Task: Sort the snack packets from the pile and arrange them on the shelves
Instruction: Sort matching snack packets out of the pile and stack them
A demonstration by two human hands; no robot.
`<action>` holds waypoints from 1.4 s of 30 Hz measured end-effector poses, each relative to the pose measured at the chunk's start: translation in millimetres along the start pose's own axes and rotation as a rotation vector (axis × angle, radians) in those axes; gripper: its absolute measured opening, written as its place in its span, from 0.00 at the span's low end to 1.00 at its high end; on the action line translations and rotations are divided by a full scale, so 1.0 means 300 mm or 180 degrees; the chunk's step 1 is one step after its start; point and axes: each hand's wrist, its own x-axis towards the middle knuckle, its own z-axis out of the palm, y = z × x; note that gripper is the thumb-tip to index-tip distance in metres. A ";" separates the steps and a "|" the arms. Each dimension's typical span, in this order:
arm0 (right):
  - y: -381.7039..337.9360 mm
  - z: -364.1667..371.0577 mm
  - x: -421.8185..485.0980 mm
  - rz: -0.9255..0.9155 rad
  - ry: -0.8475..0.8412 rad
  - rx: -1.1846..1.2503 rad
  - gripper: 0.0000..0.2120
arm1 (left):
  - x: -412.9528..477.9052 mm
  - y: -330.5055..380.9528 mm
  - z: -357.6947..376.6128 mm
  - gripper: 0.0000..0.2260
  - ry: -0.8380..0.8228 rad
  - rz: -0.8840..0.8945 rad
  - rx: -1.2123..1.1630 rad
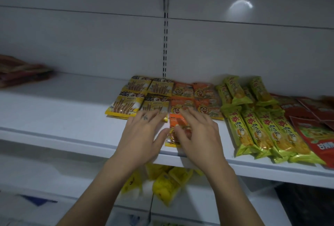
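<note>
Four yellow packets [137,97], four orange packets [196,99]; flat left hand [142,133], right hand [198,133] seemingly press fifth packet [176,120].

The white shelf [63,117] runs across the middle of the frame. At its centre lie four yellow packets [124,106] in two rows, and just to the right, touching them, four orange packets [207,99]. A single orange packet [174,126] lies near the front edge. Further right lie long green packets [253,131], then red packets [316,131] at the right edge. A blurred dark red stack [18,70] lies at far left, well apart.
</note>
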 end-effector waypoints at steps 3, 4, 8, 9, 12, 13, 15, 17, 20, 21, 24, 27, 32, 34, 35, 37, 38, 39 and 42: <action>-0.112 0.009 0.043 -0.0249 -0.0128 -0.0140 0.28 | -0.043 -0.099 -0.075 0.29 0.0135 -0.0157 0.0056; -0.159 0.020 0.057 -0.0331 -0.0216 -0.0203 0.29 | -0.066 -0.139 -0.104 0.30 0.0175 -0.0225 0.0100; -0.390 0.104 0.081 -0.0728 -0.0430 -0.0229 0.30 | -0.199 -0.339 -0.232 0.33 0.0217 -0.0646 0.0250; -0.452 0.132 0.080 -0.0822 -0.0491 -0.0206 0.30 | -0.242 -0.394 -0.263 0.33 0.0230 -0.0759 0.0274; -0.646 0.227 0.070 -0.1061 -0.0681 -0.0142 0.30 | -0.381 -0.558 -0.354 0.30 0.0258 -0.1109 0.0387; -0.712 0.259 0.065 -0.1143 -0.0728 -0.0108 0.31 | -0.429 -0.613 -0.384 0.29 0.0266 -0.1228 0.0452; -0.842 0.319 0.046 -0.1293 -0.0832 0.0004 0.32 | -0.525 -0.714 -0.444 0.31 0.0292 -0.1420 0.0584; -0.965 0.375 0.025 -0.1463 -0.0916 0.0087 0.32 | -0.614 -0.804 -0.505 0.36 0.0365 -0.1556 0.0616; -1.145 0.445 -0.001 -0.1698 -0.0947 0.0167 0.32 | -0.731 -0.928 -0.586 0.38 0.0508 -0.1740 0.0624; -1.200 0.466 -0.008 -0.1741 -0.0947 0.0219 0.32 | -0.766 -0.966 -0.608 0.36 0.0542 -0.1794 0.0661; -1.341 0.522 -0.028 -0.1859 -0.0979 0.0333 0.32 | -0.858 -1.059 -0.663 0.29 0.0612 -0.1940 0.0691; -1.450 0.574 -0.037 -0.1946 -0.1008 0.0381 0.32 | -0.920 -1.134 -0.702 0.27 0.0613 -0.2065 0.0675; -1.587 0.666 0.006 -0.2036 -0.1042 0.0354 0.32 | -0.940 -1.265 -0.733 0.27 0.0702 -0.2182 0.0568; -1.638 0.708 0.042 -0.2028 -0.1047 0.0352 0.32 | -0.924 -1.325 -0.738 0.27 0.0670 -0.2163 0.0544; -1.665 0.731 0.063 -0.2019 -0.1039 0.0360 0.31 | -0.912 -1.358 -0.741 0.27 0.0659 -0.2149 0.0524; -1.722 0.788 0.111 -0.2007 -0.1009 0.0392 0.31 | -0.883 -1.435 -0.745 0.26 0.0678 -0.2110 0.0473; -1.752 0.820 0.138 -0.1995 -0.1003 0.0413 0.31 | -0.867 -1.479 -0.746 0.26 0.0687 -0.2096 0.0461; -1.782 0.856 0.168 -0.1980 -0.1004 0.0427 0.30 | -0.850 -1.527 -0.746 0.26 0.0679 -0.2091 0.0467; -1.871 0.966 0.269 -0.1911 -0.0983 0.0443 0.30 | -0.784 -1.680 -0.746 0.25 0.0604 -0.2095 0.0472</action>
